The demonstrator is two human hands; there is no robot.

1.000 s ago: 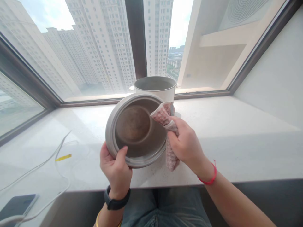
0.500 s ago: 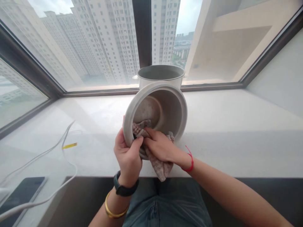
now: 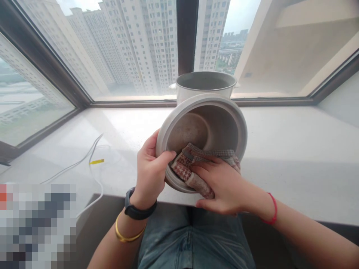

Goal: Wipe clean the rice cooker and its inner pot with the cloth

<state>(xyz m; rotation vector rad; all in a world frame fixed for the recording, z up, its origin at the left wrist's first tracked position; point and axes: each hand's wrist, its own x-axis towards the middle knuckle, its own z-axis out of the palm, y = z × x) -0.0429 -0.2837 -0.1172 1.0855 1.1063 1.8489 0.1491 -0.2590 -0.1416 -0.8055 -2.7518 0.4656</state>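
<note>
Gripping the bowl (image 3: 221, 119) by its rim, thumb inside, the left hand (image 3: 150, 168) tilts it above the windowsill (image 3: 294, 149); the right hand (image 3: 224, 186) holds a soft cloth (image 3: 190, 164) pressed inside. The bowl seems stiff, smooth and slippery; the rim grips best.

A white pot (image 3: 206, 89) stands at centre top on the pale sill (image 3: 294, 149) before me. At left lies a white cable (image 3: 94, 148) with a yellow tag (image 3: 97, 161).

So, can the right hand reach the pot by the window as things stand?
Probably not directly. The right hand presses a cloth inside the tilted bowl, which the left hand grips by the rim, and this bowl sits in front of the pot. The hand would have to go around it.
</note>
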